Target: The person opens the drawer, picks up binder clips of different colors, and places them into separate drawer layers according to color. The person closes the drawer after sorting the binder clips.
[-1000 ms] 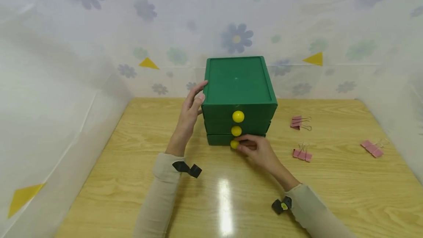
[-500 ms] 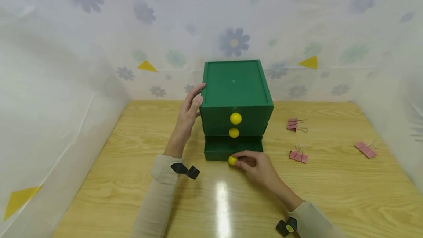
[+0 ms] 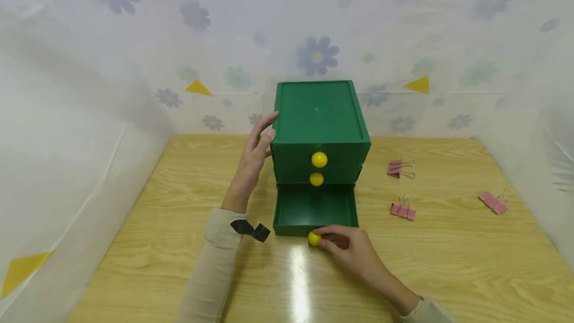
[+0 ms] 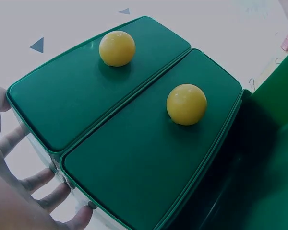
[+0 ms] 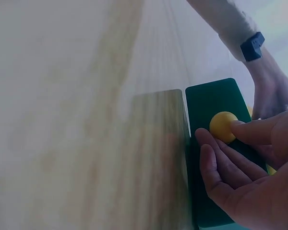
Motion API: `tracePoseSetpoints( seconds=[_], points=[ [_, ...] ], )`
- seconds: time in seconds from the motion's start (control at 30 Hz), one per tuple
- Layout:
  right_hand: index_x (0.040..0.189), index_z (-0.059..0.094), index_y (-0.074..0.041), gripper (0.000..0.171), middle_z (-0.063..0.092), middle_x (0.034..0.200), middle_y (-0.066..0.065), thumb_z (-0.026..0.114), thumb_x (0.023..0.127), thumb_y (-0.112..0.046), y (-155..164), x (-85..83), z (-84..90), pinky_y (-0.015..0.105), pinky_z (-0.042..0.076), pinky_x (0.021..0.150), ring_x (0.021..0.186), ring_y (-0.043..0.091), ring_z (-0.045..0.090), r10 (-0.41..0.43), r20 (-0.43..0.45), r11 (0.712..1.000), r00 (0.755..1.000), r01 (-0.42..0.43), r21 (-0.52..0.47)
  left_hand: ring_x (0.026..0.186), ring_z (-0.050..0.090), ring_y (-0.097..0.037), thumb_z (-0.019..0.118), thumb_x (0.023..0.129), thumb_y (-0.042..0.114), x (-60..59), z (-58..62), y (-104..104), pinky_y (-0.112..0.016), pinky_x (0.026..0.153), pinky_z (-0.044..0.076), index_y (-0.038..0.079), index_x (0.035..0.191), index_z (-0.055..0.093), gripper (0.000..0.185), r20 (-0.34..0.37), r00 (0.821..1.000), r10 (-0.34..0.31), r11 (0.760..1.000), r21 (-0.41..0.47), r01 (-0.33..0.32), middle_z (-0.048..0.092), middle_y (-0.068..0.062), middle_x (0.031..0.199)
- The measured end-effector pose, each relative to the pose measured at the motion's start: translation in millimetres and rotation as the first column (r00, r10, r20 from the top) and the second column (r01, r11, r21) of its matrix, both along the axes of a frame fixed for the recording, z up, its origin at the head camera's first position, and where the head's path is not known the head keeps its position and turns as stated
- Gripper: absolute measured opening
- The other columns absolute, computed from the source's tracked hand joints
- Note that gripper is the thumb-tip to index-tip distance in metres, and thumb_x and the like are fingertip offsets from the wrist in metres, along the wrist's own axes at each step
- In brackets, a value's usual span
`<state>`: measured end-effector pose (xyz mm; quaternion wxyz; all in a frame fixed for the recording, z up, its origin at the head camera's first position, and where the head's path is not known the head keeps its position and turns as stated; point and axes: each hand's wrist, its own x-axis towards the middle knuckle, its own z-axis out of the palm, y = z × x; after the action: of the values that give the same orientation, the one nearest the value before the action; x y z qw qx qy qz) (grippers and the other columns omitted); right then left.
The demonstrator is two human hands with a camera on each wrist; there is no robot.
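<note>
A green drawer box (image 3: 318,113) with three stacked drawers and round yellow knobs stands on the table. Its bottom drawer (image 3: 314,208) is pulled well out, and the inside looks bare. My right hand (image 3: 354,250) pinches that drawer's yellow knob (image 3: 314,238) between thumb and fingers, as the right wrist view also shows. Against the left side of the box rests my left hand (image 3: 253,158), fingers fairly straight along the wall. In the left wrist view, the upper two drawer fronts (image 4: 129,182) are closed, each with its knob (image 4: 186,104).
Three pink binder clips lie right of the box: one farther back (image 3: 396,168), one nearer (image 3: 403,211) and one at the far right (image 3: 493,202). The wood-grain table (image 3: 179,263) meets a flower-print sheet (image 3: 251,39) behind the box.
The bottom drawer has slid out toward me from nearly closed, my right hand drawing back with its knob. My left hand has stayed on the box's side.
</note>
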<state>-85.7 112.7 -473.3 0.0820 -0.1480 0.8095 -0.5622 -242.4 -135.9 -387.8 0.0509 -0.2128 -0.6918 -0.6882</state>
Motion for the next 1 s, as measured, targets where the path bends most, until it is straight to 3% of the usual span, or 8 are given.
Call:
tracePoseSetpoints(
  seconds=[0.4, 0.83, 1.0],
  points=[
    [0.111, 0.079, -0.019, 0.017, 0.076, 0.109, -0.005, 0.074, 0.095, -0.016, -2, 21.2, 1.4, 0.024, 0.058, 0.082, 0.101, 0.013, 0.072, -0.003, -0.009, 1.0, 1.0, 0.003, 0.001, 0.141, 0.041, -0.024, 0.046, 0.107, 0.036, -0.1, 0.7, 0, -0.065, 0.103, 0.04, 0.024, 0.156, 0.046, 0.051, -0.007, 1.0, -0.011, 1.0, 0.011, 0.011, 0.039, 0.002, 0.158],
    [0.115, 0.078, -0.015, 0.02, 0.075, 0.113, -0.001, 0.073, 0.096, -0.013, 2, 22.5, -0.7, 0.027, 0.058, 0.082, 0.103, 0.014, 0.072, 0.035, -0.017, 0.999, 0.999, -0.035, -0.024, 0.141, 0.042, -0.026, 0.044, 0.108, 0.03, -0.1, 0.9, 0, -0.067, 0.103, 0.039, 0.022, 0.156, 0.045, 0.049, -0.01, 1.0, -0.014, 1.0, 0.022, 0.015, 0.038, 0.0, 0.158],
    [0.118, 0.077, -0.014, 0.022, 0.074, 0.117, 0.0, 0.072, 0.097, -0.011, 6, 22.0, 3.7, 0.025, 0.057, 0.084, 0.105, 0.013, 0.071, 0.075, -0.003, 0.997, 0.997, -0.075, 0.021, 0.14, 0.042, -0.029, 0.044, 0.108, 0.03, 0.4, 1.4, 0, -0.068, 0.104, 0.038, 0.021, 0.156, 0.045, 0.049, -0.007, 1.0, -0.007, 1.0, 0.018, 0.007, 0.038, -0.003, 0.158]
  ],
)
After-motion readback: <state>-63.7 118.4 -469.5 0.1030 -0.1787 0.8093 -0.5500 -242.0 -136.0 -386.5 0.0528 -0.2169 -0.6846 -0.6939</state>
